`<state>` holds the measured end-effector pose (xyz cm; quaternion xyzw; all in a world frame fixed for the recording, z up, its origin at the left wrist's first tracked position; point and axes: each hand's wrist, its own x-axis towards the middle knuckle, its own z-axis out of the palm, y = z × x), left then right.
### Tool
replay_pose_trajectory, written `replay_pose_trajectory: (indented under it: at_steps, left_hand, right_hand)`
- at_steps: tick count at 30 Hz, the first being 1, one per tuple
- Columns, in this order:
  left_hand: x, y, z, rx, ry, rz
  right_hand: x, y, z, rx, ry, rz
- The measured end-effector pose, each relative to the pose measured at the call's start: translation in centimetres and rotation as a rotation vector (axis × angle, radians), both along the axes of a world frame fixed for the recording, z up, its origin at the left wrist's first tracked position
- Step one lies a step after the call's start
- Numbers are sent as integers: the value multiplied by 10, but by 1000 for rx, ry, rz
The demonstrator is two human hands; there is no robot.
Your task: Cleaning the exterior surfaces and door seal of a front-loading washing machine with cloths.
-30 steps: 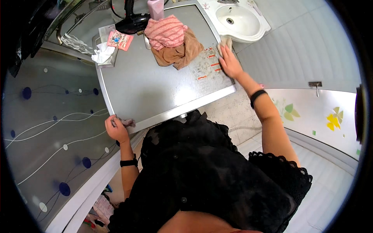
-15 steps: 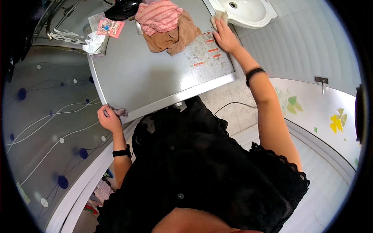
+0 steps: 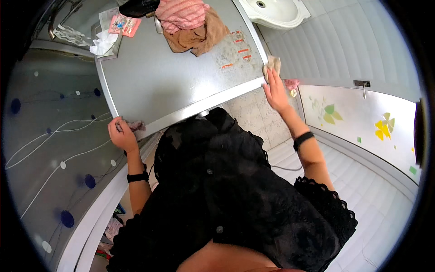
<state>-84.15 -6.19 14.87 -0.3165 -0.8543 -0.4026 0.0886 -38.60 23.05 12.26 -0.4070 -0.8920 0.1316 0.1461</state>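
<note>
A grey, flat top with a pale metal rim (image 3: 217,102) stands in front of me. My right hand (image 3: 276,93) presses a beige cloth (image 3: 273,65) against the right front corner of that rim, its fingers laid along the cloth. At the left front corner my left hand (image 3: 123,135) is closed round a crumpled greyish-purple cloth (image 3: 137,125), part of which lies over the rim. A brown towel (image 3: 192,40) and a pink striped towel (image 3: 183,17) are heaped on the far part of the top, beside several worn orange stickers (image 3: 243,50).
A white washbasin (image 3: 281,13) stands beyond the right edge. At the far left are a pink packet (image 3: 127,26), white tissue (image 3: 104,43) and a black object (image 3: 136,7). A patterned panel (image 3: 59,131) borders my left; a door handle (image 3: 362,84) is at right.
My right hand has slid the beige cloth along the right edge toward me, to the front corner. The left hand stays at its corner with the greyish-purple cloth.
</note>
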Motion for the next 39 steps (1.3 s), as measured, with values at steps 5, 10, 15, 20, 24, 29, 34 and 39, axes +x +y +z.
replay_pose_trajectory:
  at_steps: [5, 10, 15, 20, 24, 29, 34, 39]
  left_hand:
    - [0, 0, -1, -12, -23, 5]
    - [-7, -5, -10, 73, -33, -7]
    - [-2, -6, 3, 96, 15, 25]
    - [-2, -4, 8, 67, -35, -18]
    - [-5, -1, 0, 99, 54, -69]
    - [-5, -11, 1, 94, -17, -79]
    - [-8, -6, 0, 117, -34, -98]
    - [-5, -10, 11, 27, -63, -22]
  right_hand:
    - [-43, 49, -1, -35, 49, -71]
    - [-34, -1, -7, 117, -62, 0]
    - [-88, -106, 29, -173, 48, 297]
    - [-234, -162, 45, -121, 32, 970]
    - [-270, -174, 43, -171, 112, 967]
    - [-118, -99, 3, -16, -20, 524]
    - [-33, -45, 13, 72, -256, -15]
    - [-73, -93, -2, 116, -170, -46]
